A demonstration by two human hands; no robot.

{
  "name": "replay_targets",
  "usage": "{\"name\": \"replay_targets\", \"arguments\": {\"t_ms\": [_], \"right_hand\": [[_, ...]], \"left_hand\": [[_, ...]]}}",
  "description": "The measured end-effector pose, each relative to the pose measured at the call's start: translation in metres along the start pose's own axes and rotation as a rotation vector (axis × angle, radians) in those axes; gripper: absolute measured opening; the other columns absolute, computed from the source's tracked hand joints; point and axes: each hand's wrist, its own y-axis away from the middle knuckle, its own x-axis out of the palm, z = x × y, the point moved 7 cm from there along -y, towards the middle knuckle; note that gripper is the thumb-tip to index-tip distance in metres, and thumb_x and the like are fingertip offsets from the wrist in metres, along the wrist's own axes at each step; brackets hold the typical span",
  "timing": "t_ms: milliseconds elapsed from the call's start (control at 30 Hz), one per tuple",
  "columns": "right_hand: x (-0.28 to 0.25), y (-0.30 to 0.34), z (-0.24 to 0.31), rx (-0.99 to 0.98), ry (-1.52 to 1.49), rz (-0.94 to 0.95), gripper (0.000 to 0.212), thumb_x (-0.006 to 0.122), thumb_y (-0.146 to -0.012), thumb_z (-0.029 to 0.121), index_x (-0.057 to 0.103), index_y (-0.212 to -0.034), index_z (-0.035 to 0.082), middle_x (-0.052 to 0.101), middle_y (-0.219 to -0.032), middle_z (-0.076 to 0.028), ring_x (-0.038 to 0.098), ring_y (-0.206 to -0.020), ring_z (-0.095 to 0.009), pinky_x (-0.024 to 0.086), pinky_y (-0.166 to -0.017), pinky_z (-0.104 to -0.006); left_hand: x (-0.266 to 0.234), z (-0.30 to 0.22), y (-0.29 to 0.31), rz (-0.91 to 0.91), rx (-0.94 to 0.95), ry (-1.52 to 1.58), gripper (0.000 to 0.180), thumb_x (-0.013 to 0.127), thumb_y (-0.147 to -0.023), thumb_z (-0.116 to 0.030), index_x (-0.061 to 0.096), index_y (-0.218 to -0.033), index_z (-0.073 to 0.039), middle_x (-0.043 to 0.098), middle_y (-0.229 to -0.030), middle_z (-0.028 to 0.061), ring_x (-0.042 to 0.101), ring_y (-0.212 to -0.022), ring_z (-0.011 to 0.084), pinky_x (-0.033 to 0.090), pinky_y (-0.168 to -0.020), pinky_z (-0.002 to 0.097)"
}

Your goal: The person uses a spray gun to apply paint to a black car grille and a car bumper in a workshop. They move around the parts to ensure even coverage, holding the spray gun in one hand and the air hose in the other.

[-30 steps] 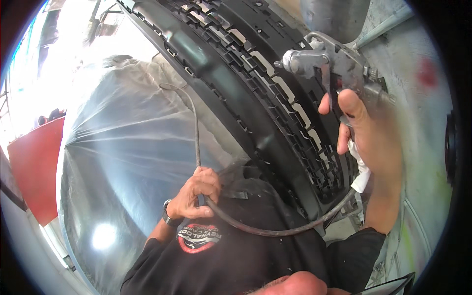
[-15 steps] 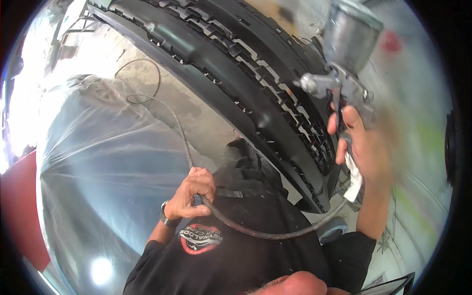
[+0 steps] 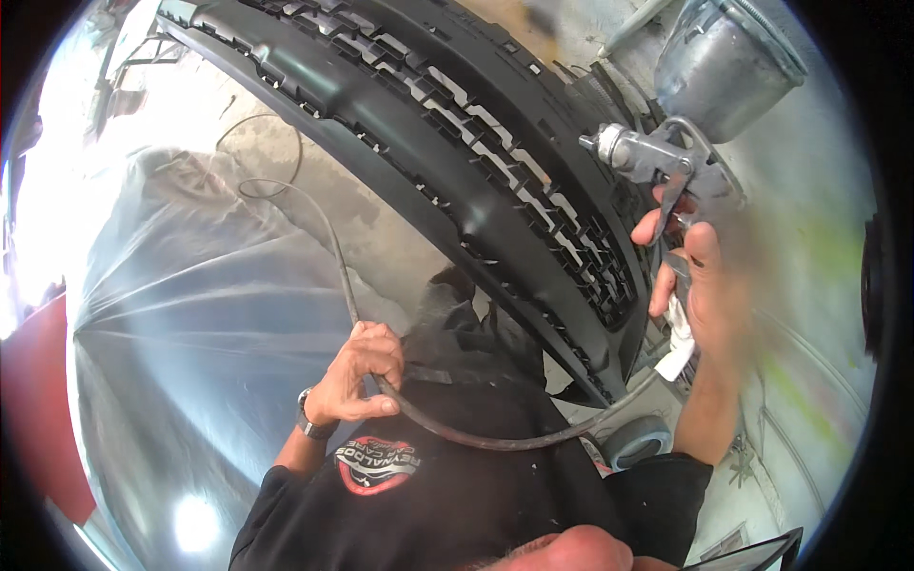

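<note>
In my right hand (image 3: pixel 700 285), raised at the right, is a grey metal spray gun (image 3: pixel 666 162), its fingers wrapped round the handle and trigger. A metal paint cup (image 3: pixel 728 71) sits on top, and the nozzle points left toward a black bumper (image 3: pixel 381 143) with a honeycomb grille. White wrapping (image 3: pixel 678 343) covers the lower end of the handle, where an air hose (image 3: pixel 533 443) joins. That hose sags across my front to my left hand (image 3: pixel 360 373), which is closed round it at waist height, then runs off to the floor.
Clear plastic sheeting (image 3: pixel 209 314) covers a large object on the left, beside a red panel (image 3: pixel 38 409). A paint-stained wall (image 3: pixel 819 285) stands at the right. Behind my right elbow lies a round grey object (image 3: pixel 636 442). The concrete floor (image 3: pixel 352 205) shows between sheeting and bumper.
The spray gun has shifted slightly right and its cup now leans further right. My left hand, still on the hose, has moved a little left. The bumper appears slightly further left in view.
</note>
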Motion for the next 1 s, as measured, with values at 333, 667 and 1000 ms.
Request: {"name": "replay_targets", "arguments": {"t_ms": [333,667,1000], "right_hand": [[0.001,-0.062,-0.046,0.097,0.117,0.033,0.055,0.057,-0.096,0.058,0.068,-0.095,0.005,0.065,-0.082,-0.003,0.046,-0.042,-0.008,0.035,-0.042,-0.0233],[0.033,-0.068,-0.07,0.057,-0.156,0.269,0.054,0.066,-0.093,0.053,0.068,-0.112,0.002,0.067,-0.086,-0.003,0.046,-0.047,-0.006,0.037,-0.042,-0.0214],[0.044,-0.065,-0.081,0.116,-0.279,0.32,0.053,0.078,-0.085,0.046,0.068,-0.11,0.001,0.056,-0.074,0.003,0.047,-0.053,-0.004,0.039,-0.046,-0.0207]], "left_hand": [[0.011,0.0,-0.01,0.037,-0.162,-0.01,0.05,0.068,-0.076,-0.06,0.064,-0.069,-0.01,0.06,-0.081,0.0024,0.055,-0.089,0.0225,0.03,-0.088,0.0399],[0.007,-0.007,-0.027,0.089,-0.251,-0.063,0.045,0.071,-0.074,-0.054,0.064,-0.071,-0.01,0.06,-0.083,0.0034,0.055,-0.09,0.0233,0.03,-0.087,0.039],[0.006,0.002,-0.02,0.065,-0.273,-0.061,0.047,0.069,-0.074,-0.056,0.065,-0.07,-0.01,0.06,-0.081,0.003,0.055,-0.09,0.0236,0.031,-0.089,0.0393]]}}
